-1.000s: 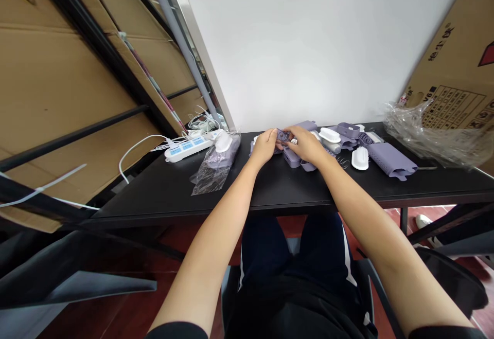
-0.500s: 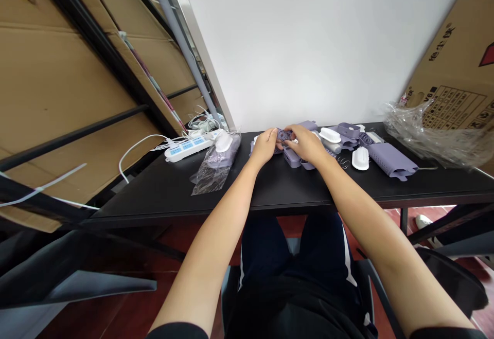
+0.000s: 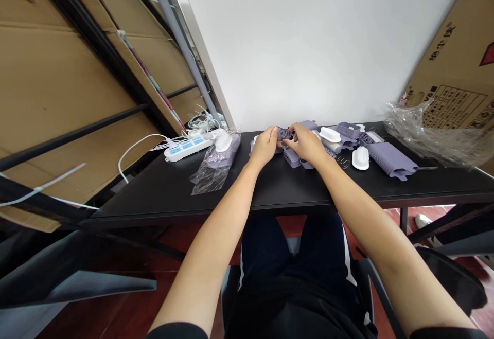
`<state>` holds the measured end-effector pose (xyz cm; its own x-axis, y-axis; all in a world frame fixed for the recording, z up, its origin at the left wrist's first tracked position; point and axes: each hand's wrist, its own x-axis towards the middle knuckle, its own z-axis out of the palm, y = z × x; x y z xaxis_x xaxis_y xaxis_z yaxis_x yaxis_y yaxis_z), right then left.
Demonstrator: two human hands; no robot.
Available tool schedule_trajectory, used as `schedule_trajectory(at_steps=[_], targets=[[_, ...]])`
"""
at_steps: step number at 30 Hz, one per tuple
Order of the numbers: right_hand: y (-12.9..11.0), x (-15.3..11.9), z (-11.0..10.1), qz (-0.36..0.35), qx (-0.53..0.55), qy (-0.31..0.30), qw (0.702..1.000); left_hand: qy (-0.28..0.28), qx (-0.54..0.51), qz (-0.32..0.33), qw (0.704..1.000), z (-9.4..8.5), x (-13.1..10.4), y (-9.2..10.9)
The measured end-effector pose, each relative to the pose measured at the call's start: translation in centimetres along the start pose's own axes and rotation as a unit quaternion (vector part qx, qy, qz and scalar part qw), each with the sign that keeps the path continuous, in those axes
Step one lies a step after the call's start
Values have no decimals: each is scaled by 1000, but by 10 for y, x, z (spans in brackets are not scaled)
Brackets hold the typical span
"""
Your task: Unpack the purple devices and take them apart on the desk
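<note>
Over the back of the black table, my left hand (image 3: 266,144) is closed on a small purple plastic part (image 3: 283,133) with ring-shaped openings. My right hand (image 3: 307,142) bends its thumb and fingers in at that part's right end, with something small and dark between the fingertips that I cannot make out. Below the hands lie purple plastic frames (image 3: 292,158). Close by on the right are white oval caps (image 3: 330,135), another white ribbed cap (image 3: 360,158), thin metal rings (image 3: 342,162) and a purple perforated shell (image 3: 391,160).
A white power strip (image 3: 188,147) with cables stands at the table's left, beside a clear bag (image 3: 210,177) with a purple and white item. Crumpled clear plastic (image 3: 432,130) lies at the right before a large carton (image 3: 459,82). A white wall (image 3: 309,46) rises behind.
The right fingertips have shifted slightly and curl more at the purple part's right end. The left hand keeps its hold, and the things on the table stay in place.
</note>
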<state>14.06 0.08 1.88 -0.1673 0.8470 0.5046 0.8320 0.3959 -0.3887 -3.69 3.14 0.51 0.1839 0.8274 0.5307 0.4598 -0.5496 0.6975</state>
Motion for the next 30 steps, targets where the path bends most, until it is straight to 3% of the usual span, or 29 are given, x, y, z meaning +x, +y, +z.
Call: schedule_trajectory(at_steps=[7, 14, 21, 30], targets=[[-4, 0, -2, 27, 22, -11, 999, 8, 43, 16, 999, -3, -4, 10], [-7, 2, -2, 88, 162, -11, 983, -17, -3, 38, 999, -2, -5, 8], [-5, 6, -5, 113, 237, -21, 965, -29, -20, 38, 999, -1, -6, 5], [-3, 8, -2, 114, 231, -5, 966, -15, -30, 19, 999, 0, -2, 3]])
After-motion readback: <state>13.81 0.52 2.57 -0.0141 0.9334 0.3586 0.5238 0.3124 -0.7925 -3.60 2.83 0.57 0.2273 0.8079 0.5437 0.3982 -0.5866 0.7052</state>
